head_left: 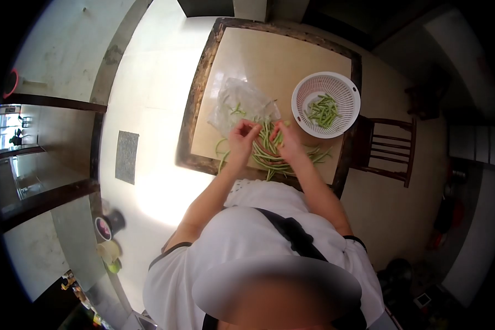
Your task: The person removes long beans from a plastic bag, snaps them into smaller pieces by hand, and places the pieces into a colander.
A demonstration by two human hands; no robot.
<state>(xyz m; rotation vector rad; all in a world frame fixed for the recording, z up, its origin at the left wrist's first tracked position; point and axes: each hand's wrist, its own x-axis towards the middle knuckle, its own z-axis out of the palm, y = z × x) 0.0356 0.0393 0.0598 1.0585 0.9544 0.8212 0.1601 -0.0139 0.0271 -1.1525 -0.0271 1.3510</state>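
Observation:
A loose pile of long green beans [267, 158] lies at the near edge of the wooden table, below and between my hands. My left hand [243, 136] is closed in a pinch above the pile's left side; what its fingertips hold, if anything, is too small to make out. My right hand [289, 144] has its fingers curled around a green bean [279, 137], close to my left hand. Just beyond them a clear plastic bag [231, 93] lies spread out, with small green scraps [237, 109] on it. To the right, a white colander [302, 91] holds short bean pieces [323, 112].
The dark-framed table [280, 52] stands in front of me. A wooden chair [391, 146] is at its right side. On the floor to the left are a grey mat [127, 157], a bucket [103, 227] and a pale container [109, 251].

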